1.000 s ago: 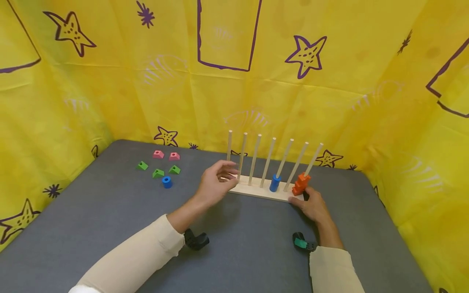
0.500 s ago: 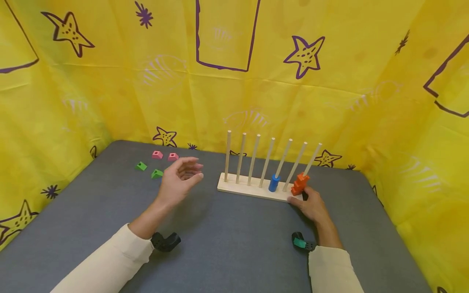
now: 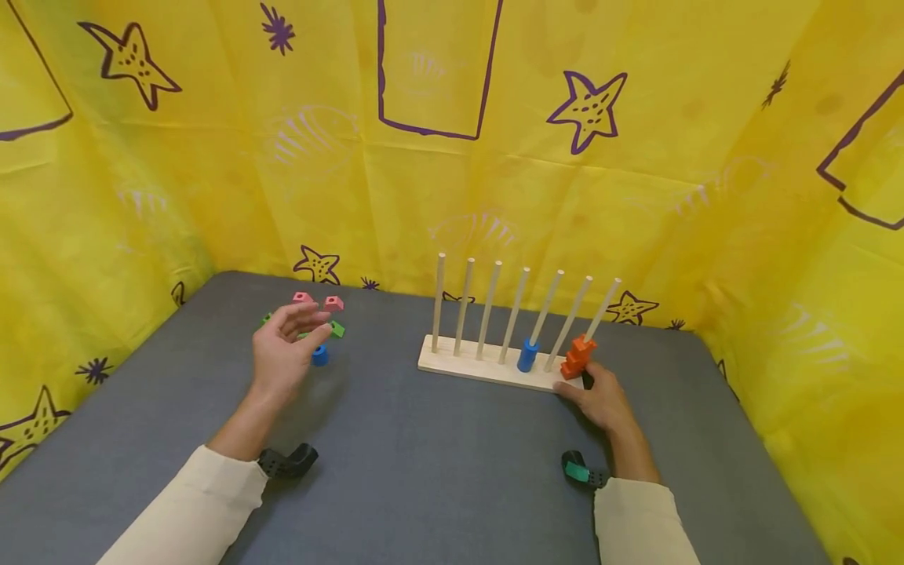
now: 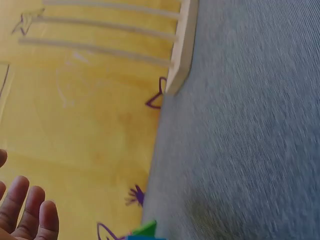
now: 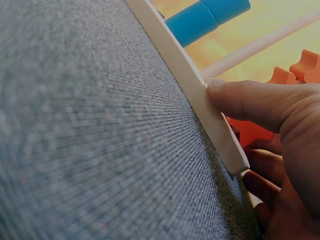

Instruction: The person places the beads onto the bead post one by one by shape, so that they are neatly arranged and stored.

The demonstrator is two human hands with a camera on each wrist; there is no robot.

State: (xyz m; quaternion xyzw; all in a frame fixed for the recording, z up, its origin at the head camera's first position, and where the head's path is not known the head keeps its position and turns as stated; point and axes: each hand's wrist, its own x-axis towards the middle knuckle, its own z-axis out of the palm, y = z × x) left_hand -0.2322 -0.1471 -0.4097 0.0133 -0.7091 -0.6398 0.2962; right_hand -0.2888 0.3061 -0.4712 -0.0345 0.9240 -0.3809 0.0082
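Note:
My left hand [image 3: 282,353] hovers above the table with fingers loosely bent and nothing between them. Just right of it lies a loose blue cylinder bead [image 3: 321,356]; a green block [image 3: 337,329] and others partly hidden by the hand are close by. My right hand [image 3: 603,400] grips the right end of a wooden peg stand [image 3: 452,359], thumb on the front edge and fingers behind, as the right wrist view shows. Stacked orange pieces [image 3: 577,358] sit on its last peg, beside that hand. Blue cylinders [image 5: 207,21] are stacked on another peg.
Two pink blocks [image 3: 334,303] lie behind the left hand. The stand's several tall pegs [image 3: 464,306] rise upright near the back. A yellow printed cloth [image 3: 452,188] encloses the grey table [image 3: 438,471] at the back and sides.
My left hand has left the stand's left end and moved left to the loose blocks, uncovering that end. My right hand has stayed on the stand's right end.

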